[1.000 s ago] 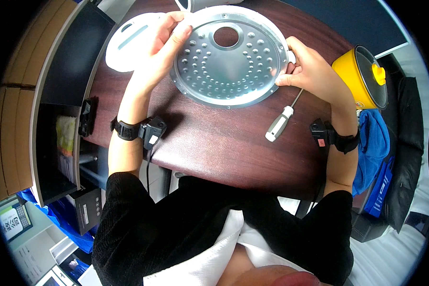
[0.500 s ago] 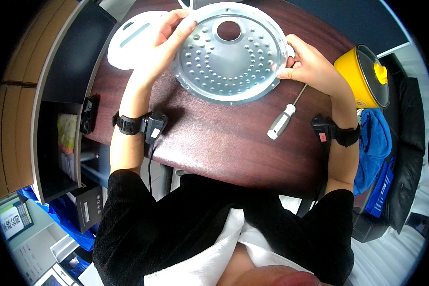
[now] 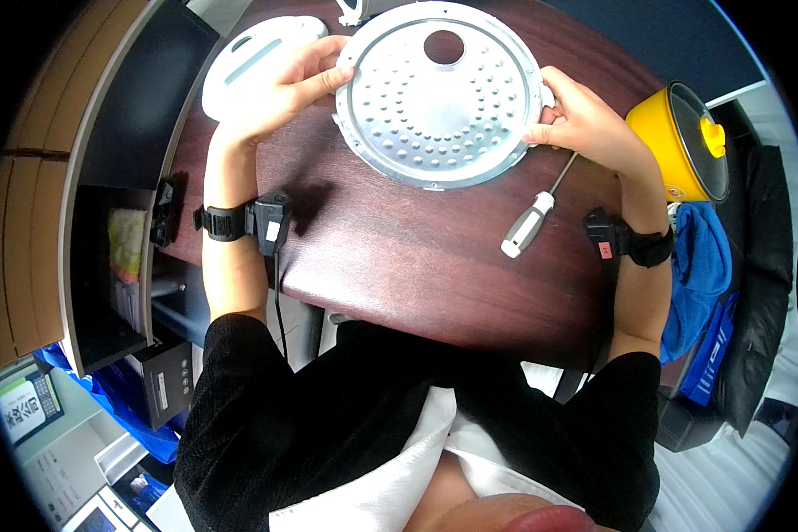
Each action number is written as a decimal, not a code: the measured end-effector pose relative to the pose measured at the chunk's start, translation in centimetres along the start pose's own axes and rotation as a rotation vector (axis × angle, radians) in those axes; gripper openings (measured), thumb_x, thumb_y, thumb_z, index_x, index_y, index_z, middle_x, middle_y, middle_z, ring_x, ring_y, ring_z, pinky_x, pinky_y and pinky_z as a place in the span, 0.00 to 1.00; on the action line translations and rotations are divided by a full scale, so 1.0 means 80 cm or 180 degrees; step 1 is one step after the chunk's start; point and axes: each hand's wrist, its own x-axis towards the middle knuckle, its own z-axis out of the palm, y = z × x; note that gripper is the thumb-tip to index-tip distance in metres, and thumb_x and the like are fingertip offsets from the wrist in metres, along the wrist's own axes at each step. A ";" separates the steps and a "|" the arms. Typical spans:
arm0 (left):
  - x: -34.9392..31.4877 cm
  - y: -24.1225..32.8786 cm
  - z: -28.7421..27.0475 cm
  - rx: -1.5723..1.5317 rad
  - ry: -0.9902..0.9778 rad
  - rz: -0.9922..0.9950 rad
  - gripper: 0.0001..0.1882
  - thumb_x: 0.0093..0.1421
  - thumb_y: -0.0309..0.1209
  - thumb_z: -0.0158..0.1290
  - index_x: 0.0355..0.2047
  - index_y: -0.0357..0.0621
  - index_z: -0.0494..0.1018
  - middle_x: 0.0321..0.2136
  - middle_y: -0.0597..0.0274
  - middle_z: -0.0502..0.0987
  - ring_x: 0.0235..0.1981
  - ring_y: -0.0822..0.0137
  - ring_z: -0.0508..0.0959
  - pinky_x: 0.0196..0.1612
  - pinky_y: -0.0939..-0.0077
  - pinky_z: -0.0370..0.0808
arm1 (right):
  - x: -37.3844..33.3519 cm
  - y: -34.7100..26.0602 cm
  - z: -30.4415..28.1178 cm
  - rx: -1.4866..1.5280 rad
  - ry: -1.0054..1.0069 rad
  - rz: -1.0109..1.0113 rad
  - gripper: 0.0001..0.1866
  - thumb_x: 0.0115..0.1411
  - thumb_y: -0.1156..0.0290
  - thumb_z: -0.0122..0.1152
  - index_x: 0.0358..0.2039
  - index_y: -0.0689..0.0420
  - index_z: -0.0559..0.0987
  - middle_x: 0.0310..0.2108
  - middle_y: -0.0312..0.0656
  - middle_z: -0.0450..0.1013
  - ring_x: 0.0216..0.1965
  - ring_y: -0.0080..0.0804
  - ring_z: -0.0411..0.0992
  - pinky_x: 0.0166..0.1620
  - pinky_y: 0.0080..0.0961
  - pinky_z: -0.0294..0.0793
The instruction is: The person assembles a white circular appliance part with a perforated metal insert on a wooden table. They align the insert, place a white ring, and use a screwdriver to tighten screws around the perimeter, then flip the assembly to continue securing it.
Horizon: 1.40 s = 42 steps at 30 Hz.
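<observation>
Between my hands is a round silver metal plate (image 3: 443,105) with rings of dimples, a hole near its far edge and small tabs on the rim. It looks like the inner plate of a cooker lid. My left hand (image 3: 301,84) grips its left rim, thumb on top. My right hand (image 3: 576,124) pinches the right rim, thumb on the face and fingers underneath. A screwdriver (image 3: 529,225) with a grey and white handle lies on the table below my right hand, its tip hidden beneath that hand. A white plastic cover (image 3: 244,66) with a long slot lies behind my left hand.
The dark red-brown table (image 3: 417,257) has a curved front edge. At right stand a yellow pot (image 3: 669,146) with a dark lid and a blue cloth (image 3: 700,257). A shelf unit (image 3: 106,266) borders the left. A white part (image 3: 353,11) sits at the far edge.
The metal plate has shifted slightly right and turned a little clockwise. My left hand has moved down along its left rim; my right hand keeps its hold.
</observation>
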 end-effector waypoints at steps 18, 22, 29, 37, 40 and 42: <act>0.000 -0.010 -0.012 0.0018 -0.0584 0.0013 0.31 0.57 0.34 0.58 0.57 0.40 0.59 0.38 0.54 0.78 0.39 0.69 0.78 0.40 0.76 0.78 | 0.004 0.006 0.003 0.0053 -0.0008 0.0073 0.30 0.50 0.64 0.70 0.49 0.61 0.68 0.25 0.33 0.66 0.26 0.17 0.62 0.28 0.15 0.63; -0.004 -0.010 -0.016 0.0033 -0.0609 0.0009 0.33 0.56 0.32 0.59 0.59 0.40 0.57 0.39 0.53 0.78 0.39 0.68 0.78 0.40 0.76 0.78 | 0.005 0.005 0.006 0.0055 0.0088 0.0023 0.29 0.50 0.64 0.70 0.49 0.60 0.68 0.25 0.35 0.67 0.26 0.18 0.61 0.29 0.16 0.62; -0.006 -0.009 -0.010 0.0061 -0.0524 -0.0245 0.42 0.49 0.24 0.63 0.61 0.39 0.52 0.39 0.49 0.76 0.36 0.66 0.80 0.40 0.73 0.77 | 0.007 0.006 0.008 0.0133 0.0101 0.0016 0.31 0.51 0.66 0.68 0.53 0.62 0.66 0.24 0.36 0.68 0.25 0.18 0.64 0.27 0.16 0.64; -0.001 -0.015 -0.005 0.0547 -0.0572 -0.0299 0.46 0.47 0.25 0.65 0.62 0.36 0.49 0.42 0.50 0.74 0.39 0.67 0.77 0.41 0.74 0.75 | 0.004 0.006 0.005 0.0233 0.0015 -0.0068 0.28 0.56 0.68 0.63 0.54 0.63 0.65 0.23 0.36 0.69 0.21 0.18 0.65 0.26 0.15 0.66; -0.002 -0.007 0.002 0.0772 -0.0508 -0.0265 0.45 0.46 0.26 0.66 0.60 0.36 0.51 0.40 0.48 0.75 0.36 0.66 0.78 0.40 0.73 0.75 | 0.003 0.006 0.006 0.0177 -0.0003 0.0018 0.27 0.57 0.68 0.62 0.54 0.62 0.65 0.23 0.35 0.69 0.20 0.17 0.65 0.24 0.14 0.65; -0.004 -0.009 0.003 0.0920 -0.0413 -0.0095 0.43 0.46 0.27 0.66 0.59 0.36 0.53 0.38 0.47 0.76 0.34 0.65 0.79 0.40 0.73 0.75 | 0.003 0.001 0.004 0.0195 -0.0012 0.0001 0.26 0.57 0.68 0.62 0.54 0.61 0.65 0.23 0.35 0.69 0.19 0.16 0.65 0.24 0.14 0.66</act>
